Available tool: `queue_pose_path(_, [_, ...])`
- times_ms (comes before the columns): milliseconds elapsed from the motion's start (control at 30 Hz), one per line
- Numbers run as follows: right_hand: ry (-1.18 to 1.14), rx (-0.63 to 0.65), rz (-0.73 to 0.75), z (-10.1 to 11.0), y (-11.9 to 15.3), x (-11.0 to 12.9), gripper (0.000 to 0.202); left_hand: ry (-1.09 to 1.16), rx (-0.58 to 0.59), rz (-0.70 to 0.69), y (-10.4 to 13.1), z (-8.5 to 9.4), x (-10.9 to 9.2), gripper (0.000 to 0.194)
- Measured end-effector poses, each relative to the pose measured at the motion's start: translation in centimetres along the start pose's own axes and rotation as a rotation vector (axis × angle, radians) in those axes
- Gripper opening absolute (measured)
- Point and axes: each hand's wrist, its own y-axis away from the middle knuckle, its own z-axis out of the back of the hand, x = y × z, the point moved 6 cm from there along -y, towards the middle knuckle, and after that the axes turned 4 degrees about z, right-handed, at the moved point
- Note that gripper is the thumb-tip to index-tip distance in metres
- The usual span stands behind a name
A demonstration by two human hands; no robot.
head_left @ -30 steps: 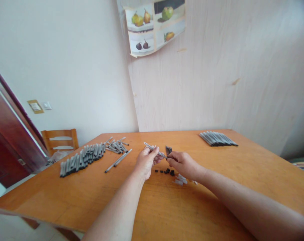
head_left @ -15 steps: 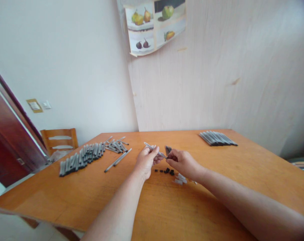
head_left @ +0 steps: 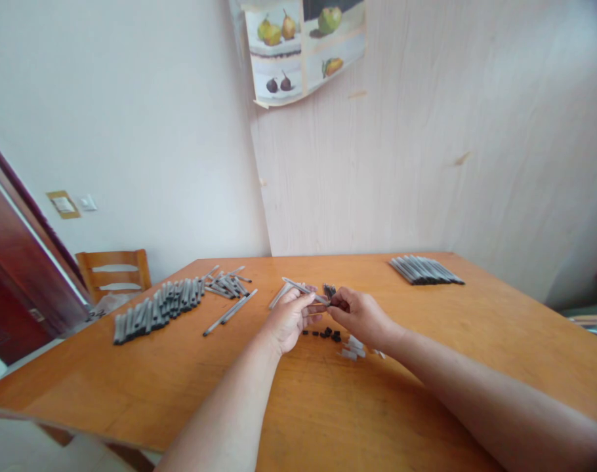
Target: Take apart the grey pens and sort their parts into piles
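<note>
- The bare left hand (head_left: 291, 318) has its thumb and fingers closed round a slim, translucent grey plastic pen barrel (head_left: 298, 284), which lies slantwise above the table, its far end toward 10 o'clock and its near end toward 4.
- The bare right hand (head_left: 362, 318) pinches narrowly at the barrel's 4 o'clock end; whether the fingertips hold a small part as well is hidden.
- Clock directions from here run from the held barrel. At 9 o'clock, just behind the left hand, lie pale slender tubes (head_left: 279, 295), partly covered.
- Near the right fingertips, toward 2 to 3 o'clock, sits a bunch of thin dark rods (head_left: 329, 288).
- At 5 o'clock, small black stubby plugs (head_left: 328, 333) are scattered; at 4, short translucent white caps (head_left: 353, 348).
- Farther off at 9 o'clock, two loose grey pens (head_left: 232, 312) come first, then a long row of grey black-ended pens (head_left: 158, 308).
- Well apart, between 2 and 3 o'clock, rests a neat stack of similar pens (head_left: 424, 270).
- All these loose pieces lie on an orange-brown wooden table (head_left: 426, 380).
</note>
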Motion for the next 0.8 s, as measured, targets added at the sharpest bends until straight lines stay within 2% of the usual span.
queue_pose_path(133, [0.010,0.015,0.005,-0.1,0.1,0.1,0.010,-0.017,-0.051,-0.004,-0.1,0.3,0.1,0.022])
queue_pose_path(400, [0.088,0.066,0.018,0.0,0.2,0.2,0.016,-0.009,-0.200,-0.024,-0.5,1.5,0.1,0.026])
queue_pose_path(600, [0.196,0.182,0.012,-0.1,0.3,-0.1,0.017,0.026,-0.284,-0.042,-0.6,2.5,0.0,0.023])
queue_pose_path(800, [0.356,0.358,0.012,-0.8,0.6,-0.6,0.016,0.039,-0.307,-0.034,-0.5,2.7,0.0,0.020])
